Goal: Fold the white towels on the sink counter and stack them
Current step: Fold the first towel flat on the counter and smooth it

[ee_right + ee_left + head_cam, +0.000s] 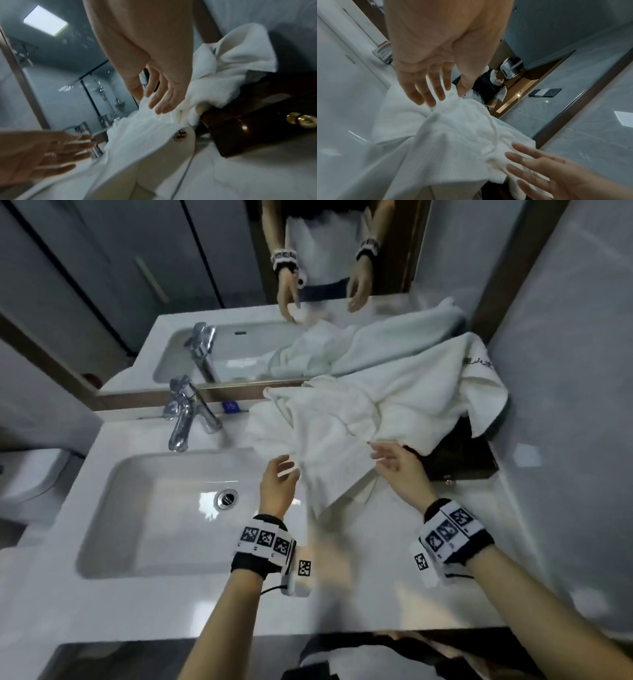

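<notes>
The white towels [370, 412] lie in a crumpled heap on the right part of the desk [376, 587], between the basin [154, 508] and a dark wooden box [466, 453], with one end draped over that box and the far edge against the mirror [239, 285].

From the head view, the left hand [279, 484] sits at the heap's near-left edge and the right hand [399, 470] at its near-right edge; both have spread fingers, but whether they touch the cloth is hard to judge from above.

The left wrist view settles it for that side: the left hand [435, 56] has straight fingers, the grip released, fingertips resting on a raised fold of towel. It also shows a person wearing a white headset reflected in the mirror, which the head view crops out.

The right wrist view shows the right hand [154, 75] likewise released, fingers extended and lying on the towel just beside the box. Only here can a round dark emblem [180, 135] on a towel's plain border be seen, along with a gold clasp [302, 120] on the box front. A chrome faucet [181, 419] stands behind the basin.
</notes>
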